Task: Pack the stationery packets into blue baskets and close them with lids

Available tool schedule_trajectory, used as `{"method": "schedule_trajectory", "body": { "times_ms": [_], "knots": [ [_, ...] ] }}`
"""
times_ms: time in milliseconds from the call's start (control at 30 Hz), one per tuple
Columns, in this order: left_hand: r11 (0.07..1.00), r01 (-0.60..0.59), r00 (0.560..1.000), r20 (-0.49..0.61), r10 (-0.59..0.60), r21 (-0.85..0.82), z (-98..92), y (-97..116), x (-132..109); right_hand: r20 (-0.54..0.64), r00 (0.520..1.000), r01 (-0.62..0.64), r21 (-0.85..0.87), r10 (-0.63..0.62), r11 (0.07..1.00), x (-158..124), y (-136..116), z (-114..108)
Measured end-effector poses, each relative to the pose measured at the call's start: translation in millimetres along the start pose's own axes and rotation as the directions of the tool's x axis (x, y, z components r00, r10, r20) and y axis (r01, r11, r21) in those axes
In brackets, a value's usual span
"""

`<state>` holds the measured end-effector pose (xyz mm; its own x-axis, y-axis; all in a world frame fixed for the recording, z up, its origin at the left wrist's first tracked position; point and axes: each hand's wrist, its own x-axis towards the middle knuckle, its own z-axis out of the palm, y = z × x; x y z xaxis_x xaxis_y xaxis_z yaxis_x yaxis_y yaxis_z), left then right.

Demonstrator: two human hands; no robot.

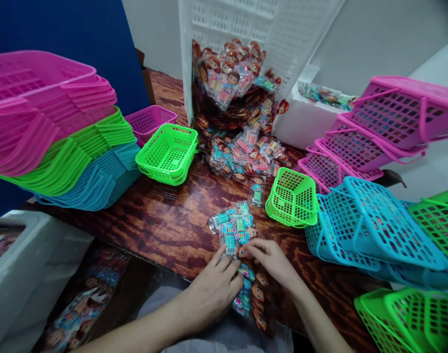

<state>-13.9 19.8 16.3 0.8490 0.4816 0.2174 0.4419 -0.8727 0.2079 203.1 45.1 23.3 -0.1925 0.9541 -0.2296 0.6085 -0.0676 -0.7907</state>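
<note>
Small clear packets [229, 235] with printed doll figures and blue-green contents lie in an overlapping heap near the table's front edge. My left hand [212, 289] rests over the near side of that heap, palm down, its fingers stretched out and touching the packets. From the right, my right hand [271, 260] pinches at the edge of a packet [241, 252], thumb and forefinger together. Below the hands, a row of overlapping packets [259, 294] reaches the table edge, partly hidden by my left hand. One single packet [257, 190] lies farther off.
A tipped white crate [231, 19] spills packets [242, 152] onto the wooden table [165, 220]. Green baskets stand left [168, 152] and right [292, 196]. Nested baskets [55, 127] rise at left; filled pink [389, 113] and blue baskets [385, 220] crowd the right. A foam box [55, 245] sits lower left.
</note>
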Motion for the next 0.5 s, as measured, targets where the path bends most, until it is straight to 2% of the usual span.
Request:
{"method": "schedule_trajectory", "body": {
  "times_ms": [33, 67, 100, 133, 200, 267, 367, 433, 500],
  "knots": [
    [1.0, 0.017, 1.0, 0.013, -0.017, -0.018, 0.6, 0.5, 0.3, -0.149, 0.989, -0.004, -0.103, -0.011, 0.995, 10.2, 5.7, -1.7],
    [0.999, 0.03, 0.999, 0.026, -0.03, -0.035, 1.1, 1.1, 0.3, -0.285, 0.957, -0.009, -0.214, -0.054, 0.977, 20.6, 10.4, -1.1],
    [0.998, 0.039, 0.999, 0.035, -0.038, -0.049, 1.3, 1.8, 0.0, -0.37, 0.923, -0.014, -0.314, -0.108, 0.949, 30.7, 13.9, 1.3],
    [0.997, 0.049, 0.998, 0.046, -0.046, -0.059, 1.2, 2.6, -0.7, -0.403, 0.903, -0.023, -0.389, -0.148, 0.921, 40.2, 16.4, 4.9],
    [0.995, 0.066, 0.996, 0.059, -0.062, -0.072, 0.4, 4.0, -2.8, -0.409, 0.902, -0.057, -0.436, -0.141, 0.898, 55.7, 19.3, 11.9],
    [0.994, 0.075, 0.996, 0.059, -0.071, -0.078, -0.3, 4.9, -5.2, -0.413, 0.91, -0.124, -0.337, -0.028, 0.933, 64.2, 22.0, 14.7],
    [0.993, 0.08, 0.996, 0.049, -0.077, -0.081, 0.4, 4.9, -8.3, -0.343, 0.921, -0.185, 0.03, 0.184, 0.982, 60.1, 26.6, 7.6],
    [0.994, 0.071, 0.996, 0.054, -0.067, -0.084, 1.8, 4.1, -9.6, -0.265, 0.938, -0.159, 0.25, 0.225, 0.955, 48.4, 26.3, -2.8],
    [0.994, 0.054, 0.997, 0.064, -0.048, -0.093, 3.4, 3.1, -10.4, -0.229, 0.954, -0.111, 0.332, 0.194, 0.937, 35.3, 20.7, -14.7]
  ]
}}
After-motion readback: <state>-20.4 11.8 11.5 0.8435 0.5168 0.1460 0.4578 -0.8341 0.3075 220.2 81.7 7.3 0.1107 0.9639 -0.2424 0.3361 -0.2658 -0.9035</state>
